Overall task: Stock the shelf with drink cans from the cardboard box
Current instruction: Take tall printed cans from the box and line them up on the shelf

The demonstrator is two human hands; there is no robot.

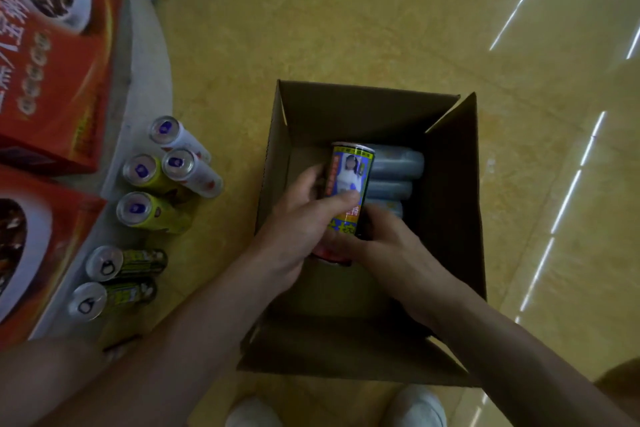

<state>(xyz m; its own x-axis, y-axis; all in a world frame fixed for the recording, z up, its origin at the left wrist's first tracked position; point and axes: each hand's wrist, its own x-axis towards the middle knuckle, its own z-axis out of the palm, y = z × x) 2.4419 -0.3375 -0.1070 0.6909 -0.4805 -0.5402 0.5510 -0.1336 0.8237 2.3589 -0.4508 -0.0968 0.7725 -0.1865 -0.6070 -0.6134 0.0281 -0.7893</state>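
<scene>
An open cardboard box [446, 184] stands on the floor in front of me. Inside it my left hand [294, 215] grips a yellow-and-black drink can [349, 177], thumb across its label. My right hand [384, 246] holds the lower end of the same can, fingers curled around it. A few pale cans [394, 177] lie on their sides at the far end of the box. On the floor to the left stand several cans [173, 170]: white ones, yellow ones and two dark-patterned ones [121, 263].
A grey rounded shelf base [138, 55] at the left carries red cartons [52, 62]. Glossy yellow floor [381, 10] spreads beyond the box. My white shoes [412, 407] are at the bottom edge, just behind the box's near flap.
</scene>
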